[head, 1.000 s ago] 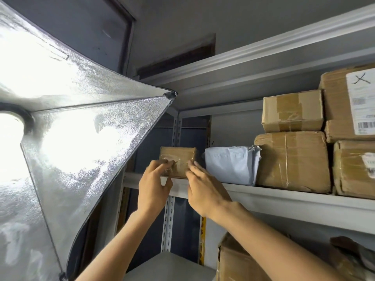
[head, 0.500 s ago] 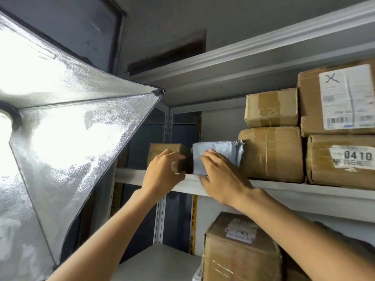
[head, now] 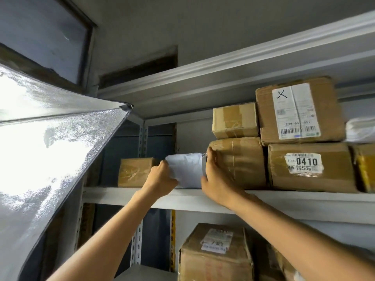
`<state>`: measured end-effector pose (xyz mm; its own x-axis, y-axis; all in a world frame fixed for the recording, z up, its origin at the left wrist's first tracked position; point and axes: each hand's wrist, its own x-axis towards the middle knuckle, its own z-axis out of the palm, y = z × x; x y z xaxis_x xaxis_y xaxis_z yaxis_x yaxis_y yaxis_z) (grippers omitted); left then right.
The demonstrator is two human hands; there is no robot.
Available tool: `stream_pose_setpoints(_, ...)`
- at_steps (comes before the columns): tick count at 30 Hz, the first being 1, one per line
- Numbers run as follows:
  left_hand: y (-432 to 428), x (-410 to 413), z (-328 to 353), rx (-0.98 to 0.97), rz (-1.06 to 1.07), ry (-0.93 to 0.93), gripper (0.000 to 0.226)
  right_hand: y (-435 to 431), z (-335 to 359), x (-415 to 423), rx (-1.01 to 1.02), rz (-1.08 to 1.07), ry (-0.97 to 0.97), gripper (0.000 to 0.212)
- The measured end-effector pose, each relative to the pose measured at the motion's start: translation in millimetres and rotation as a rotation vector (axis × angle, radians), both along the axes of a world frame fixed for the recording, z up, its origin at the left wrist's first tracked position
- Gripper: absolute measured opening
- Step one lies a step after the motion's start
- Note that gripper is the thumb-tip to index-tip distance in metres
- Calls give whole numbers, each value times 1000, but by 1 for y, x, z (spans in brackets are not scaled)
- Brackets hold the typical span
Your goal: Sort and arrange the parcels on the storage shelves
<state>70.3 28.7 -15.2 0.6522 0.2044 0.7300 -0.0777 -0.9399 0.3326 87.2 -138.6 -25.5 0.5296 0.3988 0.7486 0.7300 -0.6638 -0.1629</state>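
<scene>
Both your hands are on the white mailer (head: 185, 169) now. A second ago they were both squaring up the small brown box (head: 135, 172), and half a second ago only your right had crossed over. Your left hand (head: 160, 178) curls round the mailer's left edge. Your right hand (head: 213, 176) clasps its right edge, fingers wedged against the taped carton (head: 243, 161) next door. The mailer stands on the middle shelf (head: 121, 196), between that carton and the small brown box, which now sits alone at the left end with nobody touching it. I'd call that box placed and the mailer next for tidying.

Counting along this shelf, there are five brown cartons in full view: the small one, the taped one, a little carton (head: 234, 120) on top of it, the X-marked carton (head: 298, 110) and the 0410 carton (head: 310, 167). A yellowish parcel (head: 367, 167) is cut off at the frame edge. There are two white soft parcels, yours and another white bundle (head: 361, 129) far right. Below, one lower carton (head: 215, 256) is clear.
</scene>
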Motion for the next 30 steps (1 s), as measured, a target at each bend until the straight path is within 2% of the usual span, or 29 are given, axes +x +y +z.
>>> stream_pose_setpoints(3, 3, 9, 1, -226, -85, -8, 50, 16, 5, 2, 183, 98, 137, 90)
stream_pose_setpoints(5, 6, 11, -2, -335, -115, -41, 51, 22, 6, 0, 290, 152, 214, 95)
stream_pose_setpoints(7, 9, 9, -6, -405, -137, -66, 48, 25, 7, 0, 386, 204, 292, 90)
stream_pose_setpoints(11, 1, -7, -10, -500, -163, -146, 41, 23, 8, -8, 552, 262, 306, 77)
stream_pose_setpoints(16, -14, -52, -11, -596, -154, -363, 33, 14, 5, -27, 783, 430, 221, 61)
stream_pose_setpoints(18, -13, -69, -13, -568, -230, -346, 31, 11, 4, -32, 794, 423, 135, 44)
stream_pose_setpoints(21, -7, -77, -14, -580, -286, -270, 45, 16, 6, -28, 719, 299, 11, 44)
stream_pose_setpoints(24, -1, -73, -7, -703, -315, -221, 42, 25, 15, -26, 701, 175, -43, 34)
stream_pose_setpoints(27, -1, -71, 5, -793, -309, -192, 59, 25, 28, -25, 705, 80, 25, 36)
stream_pose_setpoints(30, -7, -76, 15, -891, -280, -156, 77, 21, 37, -26, 731, 126, 147, 44)
